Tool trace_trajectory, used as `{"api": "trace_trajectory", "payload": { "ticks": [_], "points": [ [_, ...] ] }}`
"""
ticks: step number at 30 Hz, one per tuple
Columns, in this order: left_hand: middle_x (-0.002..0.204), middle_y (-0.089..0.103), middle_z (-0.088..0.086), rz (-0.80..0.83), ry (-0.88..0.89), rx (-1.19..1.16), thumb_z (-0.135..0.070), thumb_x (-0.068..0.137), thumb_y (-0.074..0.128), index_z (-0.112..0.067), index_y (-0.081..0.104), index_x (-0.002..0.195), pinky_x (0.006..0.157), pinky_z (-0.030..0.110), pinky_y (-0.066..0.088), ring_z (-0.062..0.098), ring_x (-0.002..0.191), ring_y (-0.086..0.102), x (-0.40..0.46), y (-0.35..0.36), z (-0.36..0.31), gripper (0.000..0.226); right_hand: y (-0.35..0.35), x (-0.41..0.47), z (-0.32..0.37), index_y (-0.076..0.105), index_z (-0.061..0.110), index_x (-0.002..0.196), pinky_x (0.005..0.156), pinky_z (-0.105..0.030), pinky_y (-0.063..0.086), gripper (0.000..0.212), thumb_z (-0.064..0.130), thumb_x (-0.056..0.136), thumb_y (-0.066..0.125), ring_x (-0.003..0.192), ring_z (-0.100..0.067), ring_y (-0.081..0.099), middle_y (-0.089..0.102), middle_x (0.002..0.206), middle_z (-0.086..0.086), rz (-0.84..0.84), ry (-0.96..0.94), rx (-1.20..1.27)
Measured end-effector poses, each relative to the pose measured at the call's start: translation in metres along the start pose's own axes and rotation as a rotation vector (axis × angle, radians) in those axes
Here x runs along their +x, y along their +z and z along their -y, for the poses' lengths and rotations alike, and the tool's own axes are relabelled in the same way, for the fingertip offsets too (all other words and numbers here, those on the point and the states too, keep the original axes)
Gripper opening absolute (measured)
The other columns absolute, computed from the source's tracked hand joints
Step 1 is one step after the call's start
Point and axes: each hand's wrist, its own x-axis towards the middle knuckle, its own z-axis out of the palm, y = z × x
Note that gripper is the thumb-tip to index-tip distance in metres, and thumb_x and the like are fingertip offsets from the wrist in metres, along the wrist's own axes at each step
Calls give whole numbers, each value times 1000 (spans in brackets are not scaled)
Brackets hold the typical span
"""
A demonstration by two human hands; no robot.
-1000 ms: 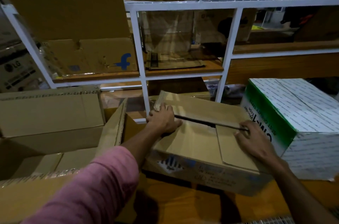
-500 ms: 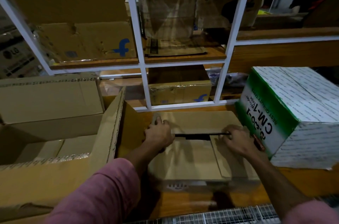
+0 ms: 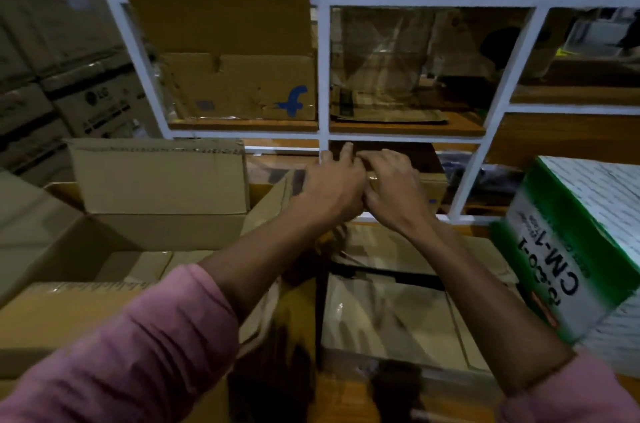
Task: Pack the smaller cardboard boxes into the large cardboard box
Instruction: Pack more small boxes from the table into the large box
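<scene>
Small cardboard box [image 3: 408,311] sits near, right of the large cardboard box [image 3: 114,249]; left hand [image 3: 332,190] and right hand [image 3: 391,187] reach together toward the shelf box [image 3: 429,187], grip unclear. Next: secure it and lift.

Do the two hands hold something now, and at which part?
It cannot be told. Left hand and right hand reach together toward a brown box behind the white rack; any grip is hidden.

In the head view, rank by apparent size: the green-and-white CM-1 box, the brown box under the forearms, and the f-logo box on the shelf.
1. Brown box, though nearest the camera.
2. Green-and-white CM-1 box, partly cut off.
3. f-logo box, farther back, so true size is unsure.
</scene>
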Motion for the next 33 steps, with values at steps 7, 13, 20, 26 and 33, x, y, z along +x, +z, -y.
{"api": "trace_trajectory", "payload": {
  "ticks": [7, 13, 20, 26, 33],
  "points": [
    [162, 31, 13, -39, -119, -28, -35, 92, 61, -13, 35, 154, 105, 59, 44, 42, 136, 42, -33, -23, 136, 71, 41, 57, 121, 55, 20, 139, 95, -50, 51, 44, 32, 96, 57, 121, -33, 59, 65, 132, -8, 78, -164, 31],
    [121, 67, 9, 297, -113, -198, -28, 93, 65, -13, 65, 123, 94, 39, 50, 27, 109, 62, -78, 22, 252, 33, 122, 80, 218, 65, 17, 119, 76, -38, 54, 31, 25, 91, 56, 95, -28, 63, 70, 110, -9, 570, -127, -43],
    [156, 43, 10, 692, -252, -78, -35, 104, 48, -15, 42, 152, 114, 47, 39, 32, 139, 45, -124, 116, 350, 52, 257, 29, 237, 60, 15, 135, 96, -39, 50, 47, 46, 102, 51, 120, -28, 59, 62, 134, -10, 1014, 45, -125],
    [153, 48, 8, 660, -245, -83, -39, 102, 49, -22, 46, 147, 110, 52, 43, 32, 135, 50, -139, 127, 376, 48, 278, 7, 241, 51, 14, 141, 107, -45, 46, 62, 61, 102, 36, 126, -29, 55, 57, 141, -12, 1085, 155, -155],
    [118, 63, 6, 451, -269, 9, -22, 98, 59, -14, 65, 120, 89, 47, 52, 32, 110, 63, -155, 71, 348, 24, 205, 21, 271, 68, 19, 78, 51, -26, 41, 38, 31, 108, 47, 55, -12, 54, 60, 67, 1, 826, 167, 136]
  ]
}}
